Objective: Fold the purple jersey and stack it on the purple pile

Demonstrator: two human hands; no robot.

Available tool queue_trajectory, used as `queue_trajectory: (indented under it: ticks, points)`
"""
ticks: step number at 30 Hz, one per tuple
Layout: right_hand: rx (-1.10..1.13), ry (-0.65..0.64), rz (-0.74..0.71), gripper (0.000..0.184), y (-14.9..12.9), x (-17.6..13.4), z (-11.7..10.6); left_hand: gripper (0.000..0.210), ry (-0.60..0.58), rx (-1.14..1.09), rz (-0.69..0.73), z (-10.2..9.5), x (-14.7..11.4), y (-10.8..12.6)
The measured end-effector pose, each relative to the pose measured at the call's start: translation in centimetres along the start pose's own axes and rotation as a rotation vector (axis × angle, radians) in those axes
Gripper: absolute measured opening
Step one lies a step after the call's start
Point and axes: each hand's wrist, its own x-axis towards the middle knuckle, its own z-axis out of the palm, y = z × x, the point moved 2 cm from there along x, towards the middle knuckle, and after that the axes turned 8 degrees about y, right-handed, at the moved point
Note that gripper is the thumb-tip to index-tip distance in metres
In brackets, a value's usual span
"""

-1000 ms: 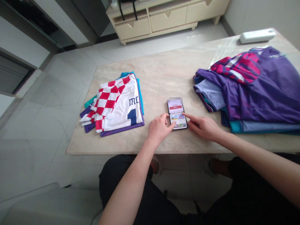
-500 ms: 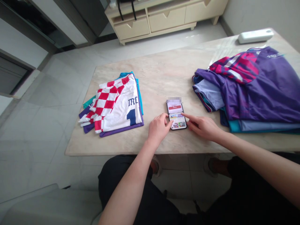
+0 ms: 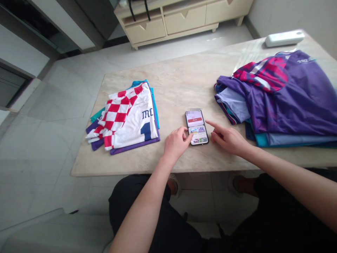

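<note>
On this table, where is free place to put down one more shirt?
The widest bare patch of the table lies beyond the phone, between the folded shirts and the loose pile. The near edge is crowded: left hand and right hand flank the phone.

I note the table [image 3: 181, 80] top as polished stone, marble-like, pale beige with faint veining, smooth and lightly reflective towards the far end. The phone [image 3: 196, 127] has a glossy glass face, lit, in a dark smooth frame. The folded shirts [image 3: 129, 119] are thin synthetic-looking cloth, smooth with a slight sheen. The loose shirts [image 3: 286, 98] are the same kind of cloth, sheeny purple with creases. The white box [image 3: 284, 38] appears to be matt plastic. The floor [image 3: 47, 140] is glossy pale tile. The cabinet [image 3: 181, 17] looks like matt cream-painted wood.
</note>
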Motion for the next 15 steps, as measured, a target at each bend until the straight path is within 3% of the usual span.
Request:
queue_trajectory:
  ticks: [9,15]
  points:
    - [-0.053,-0.068,-0.053,0.042,0.09,-0.17,0.21,0.018,0.004,0.017,0.022,0.13,0.01,-0.11]
    - [-0.059,-0.068,-0.033,0.047,0.19,-0.14,0.24,0.019,-0.002,0.033,0.021,0.04,0.0,0.03]
